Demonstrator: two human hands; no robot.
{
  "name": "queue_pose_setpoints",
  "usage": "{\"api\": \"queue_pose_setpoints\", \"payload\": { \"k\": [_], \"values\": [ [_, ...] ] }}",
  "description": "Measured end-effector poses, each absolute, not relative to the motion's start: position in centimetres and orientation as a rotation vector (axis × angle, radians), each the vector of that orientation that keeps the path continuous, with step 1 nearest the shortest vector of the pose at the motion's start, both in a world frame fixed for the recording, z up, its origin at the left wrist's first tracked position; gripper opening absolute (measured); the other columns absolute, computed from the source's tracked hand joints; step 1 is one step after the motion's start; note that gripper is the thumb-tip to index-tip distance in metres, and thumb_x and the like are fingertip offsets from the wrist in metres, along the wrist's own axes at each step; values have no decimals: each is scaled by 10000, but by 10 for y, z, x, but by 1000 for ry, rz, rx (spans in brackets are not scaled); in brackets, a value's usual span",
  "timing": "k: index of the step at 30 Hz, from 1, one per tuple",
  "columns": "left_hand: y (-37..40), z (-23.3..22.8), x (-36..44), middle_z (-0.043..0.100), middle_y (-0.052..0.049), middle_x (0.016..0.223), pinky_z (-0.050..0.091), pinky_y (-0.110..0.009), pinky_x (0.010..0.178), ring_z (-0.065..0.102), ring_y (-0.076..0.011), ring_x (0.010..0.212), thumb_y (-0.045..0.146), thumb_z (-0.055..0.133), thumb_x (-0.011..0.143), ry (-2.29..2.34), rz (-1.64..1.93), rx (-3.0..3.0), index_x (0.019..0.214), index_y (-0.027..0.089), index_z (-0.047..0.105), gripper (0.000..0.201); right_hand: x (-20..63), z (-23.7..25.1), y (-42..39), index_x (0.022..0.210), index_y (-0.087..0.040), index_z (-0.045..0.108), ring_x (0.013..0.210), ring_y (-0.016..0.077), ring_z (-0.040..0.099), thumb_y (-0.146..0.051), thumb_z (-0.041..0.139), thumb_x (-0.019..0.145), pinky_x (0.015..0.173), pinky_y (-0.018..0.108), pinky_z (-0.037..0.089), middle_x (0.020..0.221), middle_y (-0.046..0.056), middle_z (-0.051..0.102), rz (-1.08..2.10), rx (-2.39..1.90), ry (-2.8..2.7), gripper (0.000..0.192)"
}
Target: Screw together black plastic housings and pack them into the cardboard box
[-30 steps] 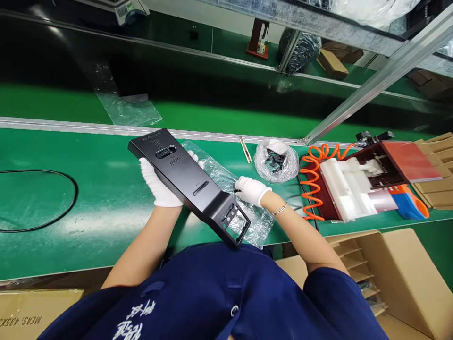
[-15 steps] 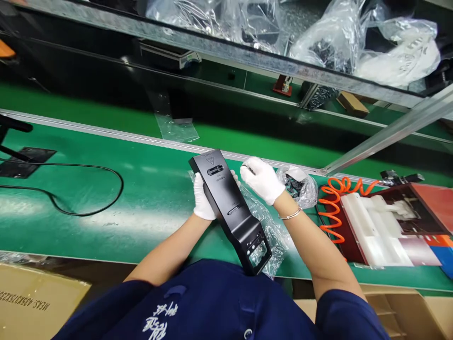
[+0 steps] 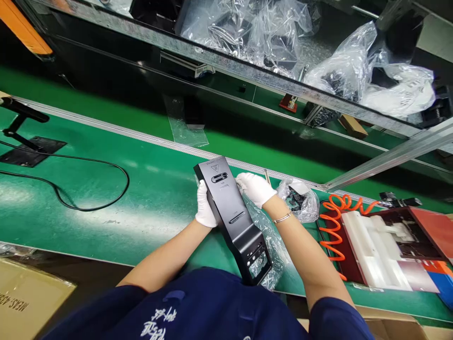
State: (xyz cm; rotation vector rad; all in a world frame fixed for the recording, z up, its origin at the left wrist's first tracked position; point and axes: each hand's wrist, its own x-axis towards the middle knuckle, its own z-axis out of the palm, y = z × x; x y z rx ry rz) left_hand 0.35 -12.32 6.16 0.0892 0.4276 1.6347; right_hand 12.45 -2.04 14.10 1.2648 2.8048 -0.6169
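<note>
A long black plastic housing (image 3: 231,200) with slots and a rectangular cut-out at its near end is held tilted above the bench. My left hand (image 3: 205,205), in a white glove, grips its left edge, the fingers partly hidden underneath. On the opposite side, my gloved right hand (image 3: 256,189) has its fingers curled against the housing's right edge. Its fingertips are hidden, and what they pinch cannot be made out. A thin metallic stick (image 3: 267,176) shows just beyond the right hand; I cannot tell whether the hand touches it. Clear plastic wrapping (image 3: 274,241) lies beneath the housing.
A bag of dark parts (image 3: 300,199) is right of my right hand. An orange coiled hose (image 3: 332,231) runs beside a red and white fixture (image 3: 371,250). At left are a black stand (image 3: 31,148) and a cable (image 3: 123,189). A shelf (image 3: 219,59) with bagged parts crosses above.
My right hand has come down and left to the housing's right edge; a small dark piece seen in its fingers before is now hidden. The thin stick has come into sight. The view has shifted.
</note>
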Motion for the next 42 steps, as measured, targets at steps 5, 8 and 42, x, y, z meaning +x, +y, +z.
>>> {"api": "queue_pose_setpoints", "payload": {
  "k": [5,8,42],
  "values": [
    [-124,62,6,782,-136,1218,538,-517,1134,727,-359,1197,756,702,814,431,1705,91,1286,160,703,760,122,132,-25,1172,-171,724,1028,194,671,-199,528,1010,960,312,525,1110,94,704,-939,1398,2842,255],
    [-123,65,7,768,-170,1238,544,-526,1120,725,-371,1192,778,670,822,389,1645,121,1304,128,696,809,127,137,-24,1287,-181,657,921,149,700,-229,484,1018,877,286,572,1049,59,719,-1216,1496,2826,323],
    [-126,68,21,809,-118,1171,561,-386,1072,772,-279,1052,663,633,937,441,1719,-32,1333,158,702,645,100,149,-26,1422,-187,528,1269,201,621,-460,765,804,1050,320,538,1515,134,562,-2054,1485,2380,716]
  ]
}}
